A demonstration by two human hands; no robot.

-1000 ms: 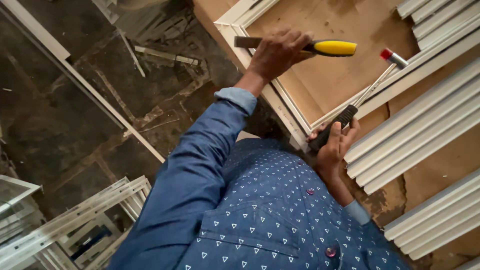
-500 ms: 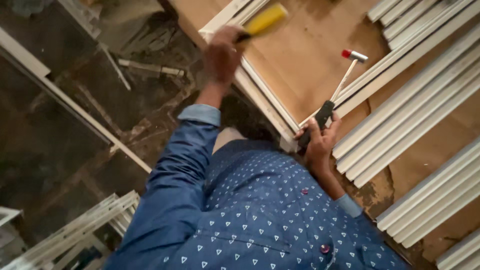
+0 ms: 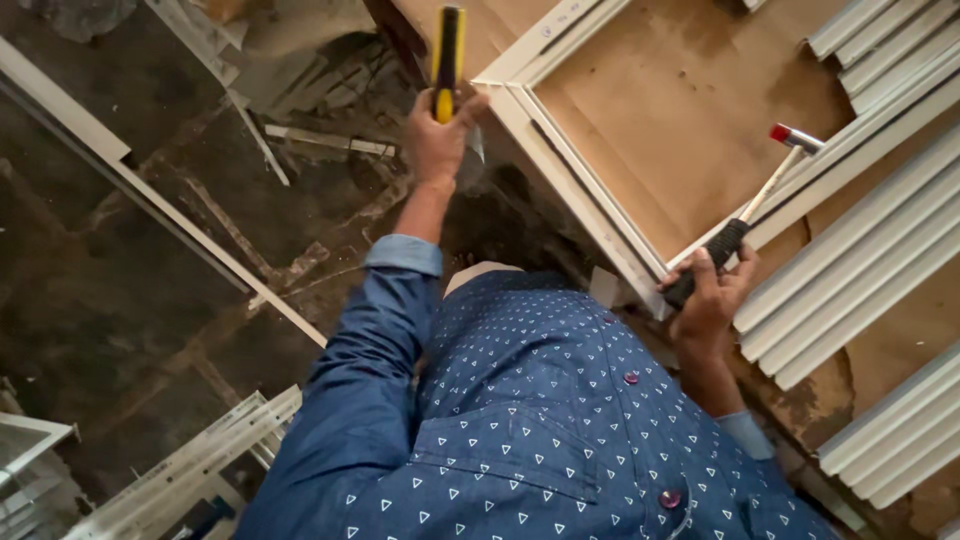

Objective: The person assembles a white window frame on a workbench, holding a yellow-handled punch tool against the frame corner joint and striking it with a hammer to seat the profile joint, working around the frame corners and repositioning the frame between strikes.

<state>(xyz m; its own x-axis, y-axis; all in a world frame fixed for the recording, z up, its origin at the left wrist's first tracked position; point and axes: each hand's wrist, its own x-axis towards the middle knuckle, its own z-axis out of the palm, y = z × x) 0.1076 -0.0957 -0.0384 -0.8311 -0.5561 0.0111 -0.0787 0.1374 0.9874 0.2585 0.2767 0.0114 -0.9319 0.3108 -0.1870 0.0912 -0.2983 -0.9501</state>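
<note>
Fingers of left hand point(image 3: 437, 140) clamped on yellow-and-black tool handle point(image 3: 446, 60), now swung upright, off white frame point(image 3: 560, 190); right hand point(image 3: 708, 300) gripping black-handled hammer point(image 3: 745, 215), unmoved.

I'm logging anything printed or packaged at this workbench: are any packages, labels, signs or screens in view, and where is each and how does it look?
None in view: no package, label, sign or screen.
Only tools and stock show:
Left hand: holds a yellow and black tool handle, raised.
Right hand: grips a red-tipped hammer.
Cream frame: lies on the brown board.
</note>
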